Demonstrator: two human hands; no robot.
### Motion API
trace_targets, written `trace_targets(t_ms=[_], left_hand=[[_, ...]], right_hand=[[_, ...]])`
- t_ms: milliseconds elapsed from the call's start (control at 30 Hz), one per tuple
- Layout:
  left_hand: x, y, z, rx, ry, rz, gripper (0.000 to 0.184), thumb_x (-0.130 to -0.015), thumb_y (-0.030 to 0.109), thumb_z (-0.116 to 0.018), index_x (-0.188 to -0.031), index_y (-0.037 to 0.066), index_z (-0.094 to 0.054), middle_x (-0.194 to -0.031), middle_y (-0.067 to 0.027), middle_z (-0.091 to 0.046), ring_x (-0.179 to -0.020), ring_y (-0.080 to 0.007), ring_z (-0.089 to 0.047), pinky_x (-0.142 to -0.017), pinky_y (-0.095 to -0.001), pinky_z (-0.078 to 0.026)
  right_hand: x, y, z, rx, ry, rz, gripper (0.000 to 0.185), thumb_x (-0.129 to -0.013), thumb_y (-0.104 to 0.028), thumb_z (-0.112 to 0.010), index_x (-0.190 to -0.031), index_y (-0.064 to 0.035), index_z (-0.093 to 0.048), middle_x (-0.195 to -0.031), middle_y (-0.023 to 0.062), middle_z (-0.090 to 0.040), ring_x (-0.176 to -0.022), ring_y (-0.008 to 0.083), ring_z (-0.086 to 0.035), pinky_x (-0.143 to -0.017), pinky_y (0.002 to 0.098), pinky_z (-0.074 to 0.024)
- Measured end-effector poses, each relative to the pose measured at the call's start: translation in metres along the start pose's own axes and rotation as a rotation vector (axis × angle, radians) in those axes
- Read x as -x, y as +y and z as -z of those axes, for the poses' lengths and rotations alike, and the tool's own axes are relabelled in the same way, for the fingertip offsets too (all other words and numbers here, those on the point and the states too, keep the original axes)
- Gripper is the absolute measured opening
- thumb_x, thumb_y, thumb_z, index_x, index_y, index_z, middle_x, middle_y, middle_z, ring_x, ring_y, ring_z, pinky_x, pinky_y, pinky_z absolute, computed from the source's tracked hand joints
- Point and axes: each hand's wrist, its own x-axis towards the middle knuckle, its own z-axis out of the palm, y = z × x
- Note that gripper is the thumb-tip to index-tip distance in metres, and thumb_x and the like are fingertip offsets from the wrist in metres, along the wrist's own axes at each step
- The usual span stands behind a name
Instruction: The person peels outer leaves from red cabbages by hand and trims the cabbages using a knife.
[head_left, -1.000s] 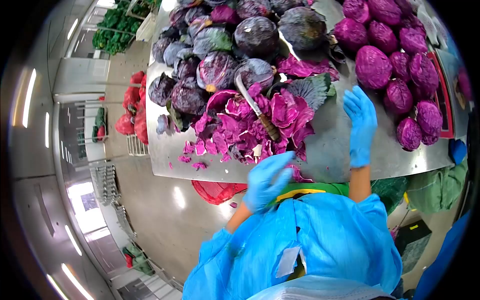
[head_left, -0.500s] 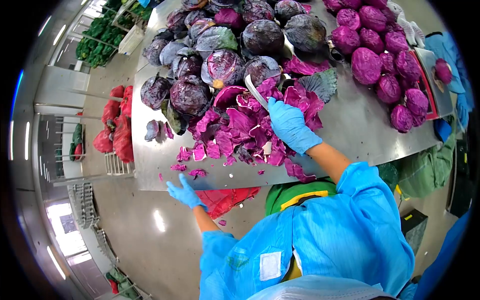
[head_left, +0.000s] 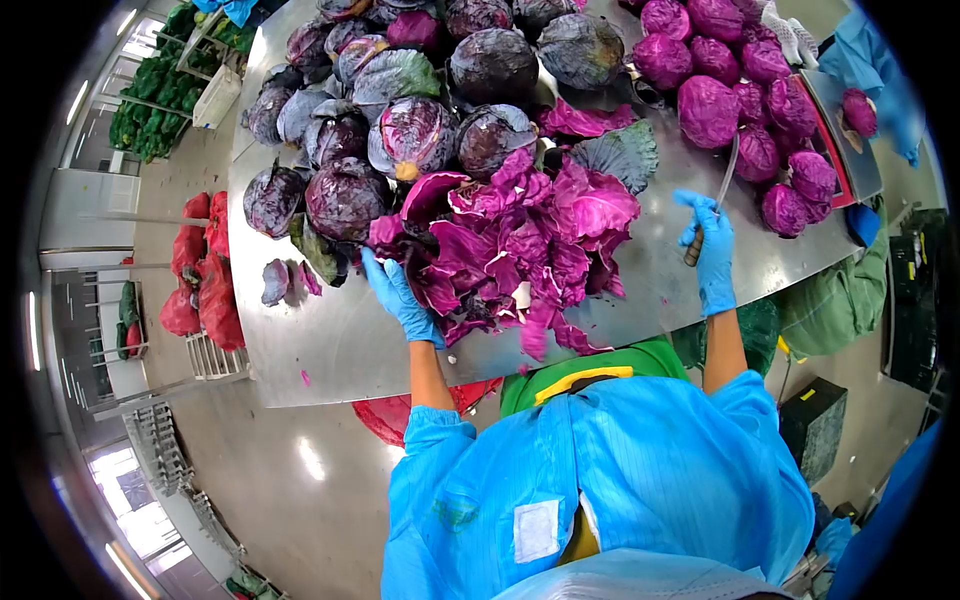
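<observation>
My left hand [head_left: 400, 300], in a blue glove, lies with stretched fingers against the left side of a heap of purple cabbage leaves [head_left: 520, 235]. To the right of that heap, my right hand [head_left: 712, 262] is closed round the handle of a knife [head_left: 731, 172]. The knife's blade points up and away from me, near the trimmed red cabbages [head_left: 757, 152]. Behind the leaves sit darker untrimmed red cabbages [head_left: 348, 200], some with loose outer leaves. A large dark leaf [head_left: 617, 155] rests at the heap's far right.
All this lies on a metal table [head_left: 300, 350]. At the right stands a tray-like scale [head_left: 850, 150] with one small cabbage on it, near another person's blue sleeve [head_left: 868, 55]. Red mesh sacks [head_left: 215, 295] are on the left. A black box [head_left: 815, 425] is at the lower right.
My left hand has come up from the table's front edge to the leaves. My right hand has moved right, off the heap, with the knife. Scattered leaf scraps are now drawn into the heap.
</observation>
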Motion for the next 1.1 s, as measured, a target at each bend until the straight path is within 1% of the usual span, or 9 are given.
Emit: trace_targets(t_ms=[67, 200, 267, 300, 400, 467, 833, 967, 1100], left_hand=[[-0.018, 0.001, 0.003, 0.094, -0.088, 0.039, 0.064, -0.098, 0.049, -0.052, -0.137, -0.002, -0.048, -0.119, -0.0172, -0.058, -0.112, -0.0254, -0.053, -0.101, -0.0394, -0.04], [-0.019, 0.056, -0.029, 0.254, -0.402, 0.352, 0.05, -0.09, 0.034, -0.068, -0.124, -0.001, -0.056, -0.105, -0.0097, -0.061, -0.098, -0.0221, -0.057, -0.088, -0.0369, -0.047], [0.0, 0.106, -0.053, 0.203, -0.304, 0.019, 0.05, -0.081, 0.03, -0.08, -0.117, 0.002, -0.06, -0.102, -0.0056, -0.063, -0.091, -0.0208, -0.06, -0.082, -0.0347, -0.05], [0.008, 0.124, -0.051, 0.396, -0.445, 0.281, 0.063, -0.076, 0.036, -0.084, -0.122, 0.001, -0.058, -0.11, -0.0095, -0.062, -0.1, -0.0233, -0.059, -0.089, -0.0379, -0.048], [0.04, 0.088, -0.041, -0.054, -0.441, 0.269, 0.112, -0.055, 0.062, -0.087, -0.138, 0.0, -0.045, -0.134, -0.0215, -0.049, -0.126, -0.0353, -0.045, -0.108, -0.0426, -0.035], [0.054, 0.079, -0.027, -0.049, -0.418, 0.22, 0.115, -0.055, 0.061, -0.087, -0.142, 0.001, -0.04, -0.141, -0.0226, -0.042, -0.135, -0.0376, -0.036, -0.113, -0.0449, -0.027], [0.075, 0.029, 0.106, 0.003, -0.007, 0.236, 0.1, -0.065, 0.047, -0.089, -0.139, 0.0, -0.042, -0.136, -0.0212, -0.049, -0.127, -0.0364, -0.047, -0.107, -0.0461, -0.035], [0.083, 0.003, 0.169, 0.198, 0.101, 0.223, 0.087, -0.072, 0.03, -0.088, -0.136, -0.007, -0.042, -0.123, -0.017, -0.06, -0.111, -0.0266, -0.059, -0.098, -0.0391, -0.046], [0.119, -0.03, 0.23, 0.066, 0.177, 0.24, 0.061, -0.083, 0.016, -0.078, -0.133, -0.002, -0.049, -0.119, -0.0095, -0.06, -0.101, -0.0168, -0.058, -0.091, -0.0311, -0.047]], right_hand=[[-0.039, 0.031, 0.0, -0.125, -0.255, 0.176, 0.043, -0.098, -0.031, -0.06, -0.135, -0.0096, -0.06, -0.084, -0.0032, -0.06, -0.059, 0.002, -0.046, -0.062, 0.02, -0.0426], [-0.038, 0.059, -0.062, 0.071, -0.118, 0.05, 0.052, -0.099, -0.03, -0.057, -0.142, -0.002, -0.049, -0.137, 0.0088, -0.054, -0.127, 0.017, -0.048, -0.11, 0.0295, -0.0324], [-0.027, 0.058, -0.094, 0.156, -0.344, 0.207, 0.05, -0.099, -0.027, -0.054, -0.143, -0.002, -0.048, -0.14, 0.0083, -0.052, -0.13, 0.0174, -0.046, -0.113, 0.0306, -0.0309], [-0.023, 0.061, -0.111, 0.182, -0.478, 0.28, 0.049, -0.1, -0.025, -0.053, -0.143, -0.002, -0.048, -0.142, 0.008, -0.051, -0.132, 0.0175, -0.045, -0.114, 0.0311, -0.0301], [-0.01, 0.094, -0.111, 0.187, -0.481, 0.143, 0.052, -0.099, -0.018, -0.053, -0.146, -0.001, -0.041, -0.143, 0.0073, -0.049, -0.131, 0.0169, -0.045, -0.113, 0.0321, -0.0305], [0.02, 0.104, -0.115, 0.164, -0.371, 0.0, 0.059, -0.097, -0.023, -0.057, -0.148, 0.0001, -0.038, -0.144, 0.0061, -0.046, -0.133, 0.0166, -0.042, -0.114, 0.0333, -0.0283], [0.116, 0.125, -0.233, 0.354, -0.811, 0.266, 0.05, -0.097, -0.019, -0.057, -0.142, -0.001, -0.043, -0.142, 0.0098, -0.05, -0.129, 0.0177, -0.048, -0.11, 0.0329, -0.0337], [0.155, 0.136, -0.293, 0.238, -1.064, 0.226, 0.046, -0.096, -0.015, -0.059, -0.139, -0.0019, -0.047, -0.144, 0.0103, -0.05, -0.129, 0.019, -0.049, -0.111, 0.0339, -0.0344], [0.176, 0.155, -0.336, 0.491, -1.29, 0.593, 0.048, -0.091, -0.021, -0.065, -0.136, -0.0063, -0.057, -0.138, 0.0147, -0.052, -0.126, 0.0277, -0.05, -0.108, 0.0359, -0.0371]])
